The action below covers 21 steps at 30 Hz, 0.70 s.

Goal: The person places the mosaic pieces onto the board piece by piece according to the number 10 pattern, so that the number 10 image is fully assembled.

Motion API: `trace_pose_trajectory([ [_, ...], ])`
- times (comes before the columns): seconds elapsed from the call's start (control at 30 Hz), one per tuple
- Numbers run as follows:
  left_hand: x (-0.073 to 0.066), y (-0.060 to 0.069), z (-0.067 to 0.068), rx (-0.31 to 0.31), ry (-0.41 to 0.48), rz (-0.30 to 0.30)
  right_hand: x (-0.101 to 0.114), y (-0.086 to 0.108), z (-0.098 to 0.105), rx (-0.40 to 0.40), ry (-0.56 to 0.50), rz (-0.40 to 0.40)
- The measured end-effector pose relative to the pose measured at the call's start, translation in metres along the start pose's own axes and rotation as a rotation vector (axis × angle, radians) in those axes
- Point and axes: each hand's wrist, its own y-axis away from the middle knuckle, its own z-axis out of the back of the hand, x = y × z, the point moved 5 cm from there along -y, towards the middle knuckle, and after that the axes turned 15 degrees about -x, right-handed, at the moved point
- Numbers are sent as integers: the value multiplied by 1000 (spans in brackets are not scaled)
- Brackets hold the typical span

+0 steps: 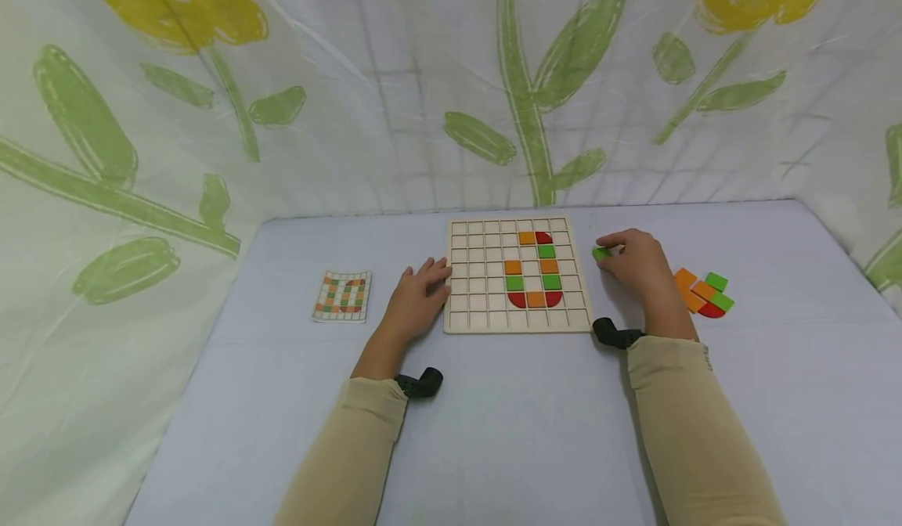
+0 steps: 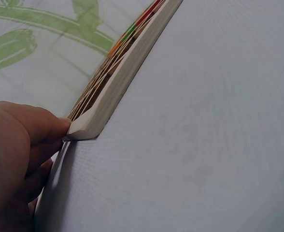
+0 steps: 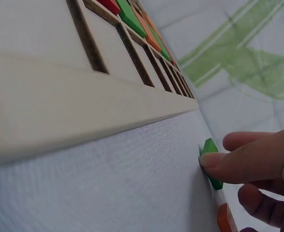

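A wooden grid board (image 1: 477, 275) lies on the table, with several orange, green and red tiles (image 1: 535, 299) set in its right-hand squares. To its right, my right hand (image 1: 637, 264) pinches a small green tile (image 3: 212, 164) between thumb and fingers, apart from the board. Below that hand, an orange tile (image 3: 225, 218) shows in the right wrist view. My left hand (image 1: 416, 299) rests at the board's left edge with fingers extended. In the left wrist view its thumb (image 2: 45, 124) touches the board's corner (image 2: 86, 124).
A small printed pattern card (image 1: 342, 297) lies left of the left hand. A loose pile of orange, green and red tiles (image 1: 694, 291) lies beside the right forearm. A white curtain with painted flowers (image 1: 395, 119) hangs behind the table (image 1: 521, 432).
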Motion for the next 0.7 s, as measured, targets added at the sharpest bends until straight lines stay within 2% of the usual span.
trace_pose_trajectory([
  [0.33,1,-1,-1,0,-11,-2,0,0,-4,62,24,-12],
  [0.47,1,-1,-1,1,-12,1,-2,0,-3,39,36,-14],
  [0.7,-1,-1,0,3,-7,-5,-9,-1,-2,-17,104,-64],
])
